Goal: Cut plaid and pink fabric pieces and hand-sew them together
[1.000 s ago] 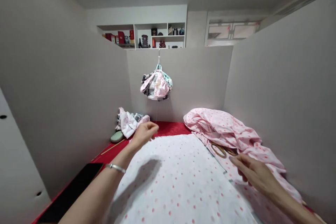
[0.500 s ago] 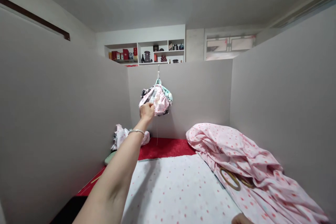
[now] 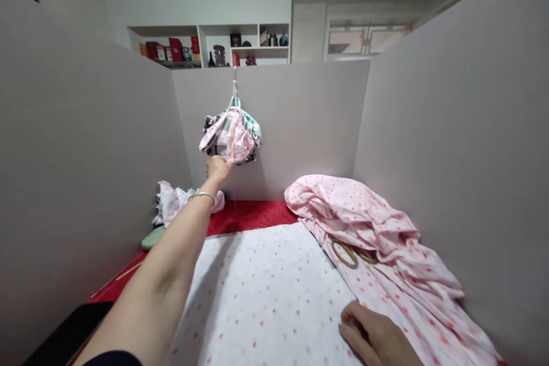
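my left hand [image 3: 218, 168], fingers curled, meets the underside of the hanging pink-and-mint cloth bundle [image 3: 229, 136], whether it grips i cannot tell; my open right hand [image 3: 373, 334] rests on the white pink-dotted fabric [image 3: 261, 291].

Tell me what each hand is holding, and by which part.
The left hand is at the lower edge of the hanging pink cloth bundle, but whether it grips cannot be told. The right hand lies on the dotted sheet, holding nothing.
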Demonstrator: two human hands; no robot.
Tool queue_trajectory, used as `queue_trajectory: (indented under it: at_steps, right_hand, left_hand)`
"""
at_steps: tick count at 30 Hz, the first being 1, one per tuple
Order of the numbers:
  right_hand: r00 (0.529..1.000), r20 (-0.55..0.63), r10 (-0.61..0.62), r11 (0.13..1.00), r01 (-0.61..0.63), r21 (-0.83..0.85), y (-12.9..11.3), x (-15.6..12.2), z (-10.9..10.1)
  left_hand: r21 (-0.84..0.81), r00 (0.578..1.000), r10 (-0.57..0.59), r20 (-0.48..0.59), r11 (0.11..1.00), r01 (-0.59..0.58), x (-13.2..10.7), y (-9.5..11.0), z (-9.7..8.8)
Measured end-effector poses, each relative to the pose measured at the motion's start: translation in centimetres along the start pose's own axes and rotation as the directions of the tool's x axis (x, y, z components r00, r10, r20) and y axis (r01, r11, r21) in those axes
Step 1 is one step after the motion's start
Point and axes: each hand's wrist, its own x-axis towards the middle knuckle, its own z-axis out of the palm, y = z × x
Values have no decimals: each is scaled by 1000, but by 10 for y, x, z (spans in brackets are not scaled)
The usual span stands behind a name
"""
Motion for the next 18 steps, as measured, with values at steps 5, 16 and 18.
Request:
queue_trajectory:
  at_steps: [5, 16, 18]
  right_hand:
    - [999, 21, -43, 996, 41, 76, -4, -3, -6]
    - [992, -123, -35, 662, 115, 740, -64, -46, -81]
    - [971, -234, -45, 519, 222, 826, -78, -70, -93]
  left_hand:
    - [-148, 980, 99, 170, 986, -74, -86, -27, 13]
    - [-603, 539, 755, 373, 639, -478, -316, 55, -65]
    - [-695, 527, 775, 350, 592, -409, -336, 73, -65]
